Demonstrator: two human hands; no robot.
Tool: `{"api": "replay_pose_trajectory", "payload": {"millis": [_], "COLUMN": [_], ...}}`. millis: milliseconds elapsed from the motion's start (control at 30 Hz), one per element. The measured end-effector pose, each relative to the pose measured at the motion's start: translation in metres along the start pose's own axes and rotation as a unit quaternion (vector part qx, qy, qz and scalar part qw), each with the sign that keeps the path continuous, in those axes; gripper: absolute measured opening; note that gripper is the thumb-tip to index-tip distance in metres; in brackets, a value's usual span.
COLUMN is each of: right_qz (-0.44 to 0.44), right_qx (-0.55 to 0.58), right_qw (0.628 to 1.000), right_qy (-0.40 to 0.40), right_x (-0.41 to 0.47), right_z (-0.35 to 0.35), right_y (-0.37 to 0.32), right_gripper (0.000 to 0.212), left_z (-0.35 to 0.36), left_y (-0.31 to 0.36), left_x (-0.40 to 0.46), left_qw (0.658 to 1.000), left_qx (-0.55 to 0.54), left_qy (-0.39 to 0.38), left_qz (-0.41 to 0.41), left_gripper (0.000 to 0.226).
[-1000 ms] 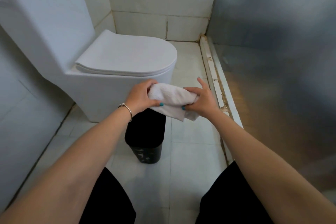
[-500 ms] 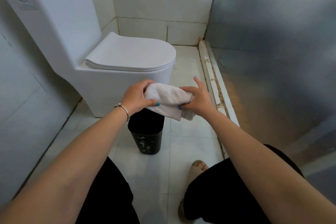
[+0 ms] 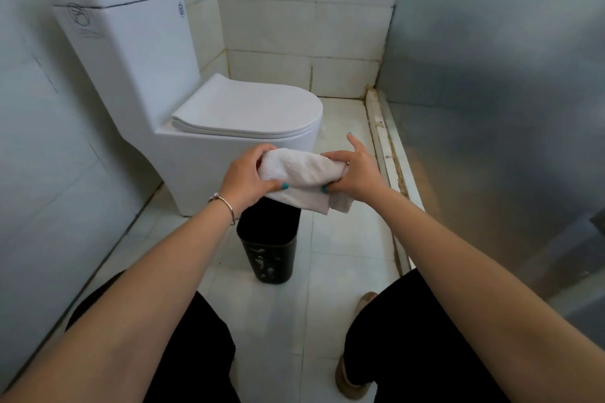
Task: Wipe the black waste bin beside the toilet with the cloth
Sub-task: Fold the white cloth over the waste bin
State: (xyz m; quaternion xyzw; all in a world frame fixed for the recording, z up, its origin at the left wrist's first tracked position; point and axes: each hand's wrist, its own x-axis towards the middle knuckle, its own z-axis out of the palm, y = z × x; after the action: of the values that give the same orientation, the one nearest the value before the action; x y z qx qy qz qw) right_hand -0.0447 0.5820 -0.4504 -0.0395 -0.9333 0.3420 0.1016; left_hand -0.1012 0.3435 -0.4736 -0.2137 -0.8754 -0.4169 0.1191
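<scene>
Cloth (image 3: pixel 301 173), white and bunched, is stretched between both hands above the black waste bin (image 3: pixel 270 252), left hand (image 3: pixel 245 178) clamped on its nine o'clock end, right hand (image 3: pixel 355 173) pinching the three o'clock end with one finger raised. The bin stands on the floor tiles (image 3: pixel 343 239) at the toilet's (image 3: pixel 209 141) six o'clock, just beside its base.

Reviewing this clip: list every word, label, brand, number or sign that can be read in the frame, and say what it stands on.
No text can be read.
Round blue sticker on the toilet tank: too small to read.
Faint grey emblem with lines of print on the tank's side: blurred, unreadable.
Pale marks on the black waste bin: blotches, not letters.
White cloth, held in the left hand and right hand: no print.
</scene>
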Motion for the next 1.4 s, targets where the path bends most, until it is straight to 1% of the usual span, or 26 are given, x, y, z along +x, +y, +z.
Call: {"api": "replay_pose_trajectory", "payload": {"millis": [167, 333, 533, 833, 1000, 1133, 1233, 1400], "right_qz": [-0.011, 0.004, 0.013, 0.022, 0.022, 0.009, 0.003, -0.008], "right_qx": [-0.009, -0.022, -0.047, -0.026, -0.024, 0.001, 0.036, 0.078], "right_qw": [1.000, 1.000, 0.999, 0.999, 0.999, 1.000, 0.999, 0.997], "right_qy": [-0.009, -0.019, -0.019, -0.019, -0.007, -0.018, -0.011, -0.008], "right_x": [0.001, 0.011, 0.019, 0.023, 0.023, 0.022, 0.019, 0.014], "right_z": [-0.007, -0.009, 0.003, 0.009, 0.005, 0.002, -0.003, -0.011], "right_y": [-0.010, -0.023, -0.026, -0.003, -0.001, -0.001, -0.001, -0.004], "right_gripper": [0.072, 0.073, 0.071, 0.071, 0.071, 0.062, 0.055, 0.052], "left_z": [-0.011, -0.015, -0.010, 0.006, 0.011, 0.000, -0.009, -0.007], "left_y": [0.004, -0.002, -0.014, -0.015, -0.014, -0.014, -0.009, 0.001], "left_x": [0.003, 0.010, 0.011, 0.026, 0.031, 0.033, 0.031, 0.025], "left_qw": [1.000, 1.000, 0.999, 0.998, 0.997, 0.996, 0.993, 0.980], "left_qx": [0.009, 0.001, -0.023, -0.063, -0.068, -0.075, -0.101, -0.159], "left_qy": [0.003, 0.010, 0.022, -0.020, -0.028, -0.045, -0.058, -0.117], "left_qz": [0.008, 0.011, -0.005, -0.020, -0.025, -0.028, -0.034, -0.034], "left_gripper": [0.067, 0.067, 0.065, 0.060, 0.059, 0.061, 0.060, 0.063]}}
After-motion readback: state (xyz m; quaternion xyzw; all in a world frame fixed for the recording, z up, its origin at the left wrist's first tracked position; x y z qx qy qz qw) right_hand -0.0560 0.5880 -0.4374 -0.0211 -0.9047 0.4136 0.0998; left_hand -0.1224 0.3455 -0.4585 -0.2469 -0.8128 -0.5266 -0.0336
